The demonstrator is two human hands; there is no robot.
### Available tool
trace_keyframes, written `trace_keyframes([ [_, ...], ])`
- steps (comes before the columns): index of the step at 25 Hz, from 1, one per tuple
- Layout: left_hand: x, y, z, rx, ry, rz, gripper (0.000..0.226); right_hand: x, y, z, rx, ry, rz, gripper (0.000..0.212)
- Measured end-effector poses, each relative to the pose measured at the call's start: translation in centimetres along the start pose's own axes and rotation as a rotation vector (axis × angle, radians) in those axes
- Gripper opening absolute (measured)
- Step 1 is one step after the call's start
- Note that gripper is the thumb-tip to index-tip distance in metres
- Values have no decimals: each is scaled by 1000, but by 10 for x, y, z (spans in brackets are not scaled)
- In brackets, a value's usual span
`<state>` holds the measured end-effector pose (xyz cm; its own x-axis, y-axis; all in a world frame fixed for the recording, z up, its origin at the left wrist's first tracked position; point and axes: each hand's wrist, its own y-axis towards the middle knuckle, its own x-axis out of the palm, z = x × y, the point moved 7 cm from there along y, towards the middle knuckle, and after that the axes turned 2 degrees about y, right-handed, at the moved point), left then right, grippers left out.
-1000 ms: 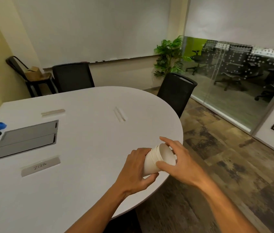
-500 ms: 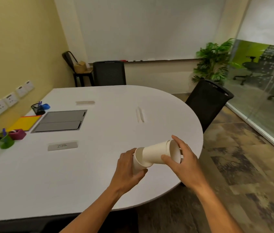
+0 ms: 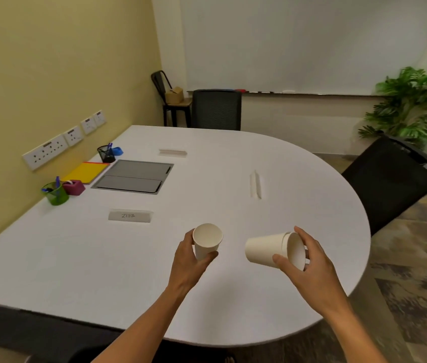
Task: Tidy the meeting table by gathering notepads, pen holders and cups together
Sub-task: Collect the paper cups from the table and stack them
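Note:
My left hand (image 3: 186, 263) grips a single white paper cup (image 3: 206, 241), upright with its mouth toward me, above the white table (image 3: 299, 218). My right hand (image 3: 309, 263) holds a nested stack of white paper cups (image 3: 267, 250) lying on its side, mouth to the right. The two are a hand's width apart. By the yellow wall sit a green pen holder (image 3: 56, 193), a maroon holder (image 3: 74, 187), a black mesh pen holder (image 3: 106, 154) and a yellow notepad (image 3: 86, 172).
A grey cable hatch (image 3: 133, 176) is set into the table. Name cards lie at the front (image 3: 130, 216), the back (image 3: 172, 152) and the right (image 3: 255, 184). Black chairs (image 3: 388, 179) (image 3: 216, 110) stand around; a plant (image 3: 411, 100) grows at the right.
The cups were nested together between both hands; now my left hand has pulled one cup away to the left and turned it upright. The view has swung left.

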<state>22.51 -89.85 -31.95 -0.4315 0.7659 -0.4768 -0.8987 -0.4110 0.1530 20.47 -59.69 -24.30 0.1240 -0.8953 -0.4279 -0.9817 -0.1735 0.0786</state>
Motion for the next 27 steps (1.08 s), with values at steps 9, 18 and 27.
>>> trace_keyframes([
  [9, -20, 119, -115, -259, 6, 164, 69, 45, 128, 35, 142, -88, -127, 76],
  [18, -20, 193, -208, -519, 19, 222, 70, 94, 215, 73, 256, -173, -232, 81],
  [27, -8, 202, -244, -671, -7, 285, 80, 135, 253, 81, 231, -250, -341, 84],
])
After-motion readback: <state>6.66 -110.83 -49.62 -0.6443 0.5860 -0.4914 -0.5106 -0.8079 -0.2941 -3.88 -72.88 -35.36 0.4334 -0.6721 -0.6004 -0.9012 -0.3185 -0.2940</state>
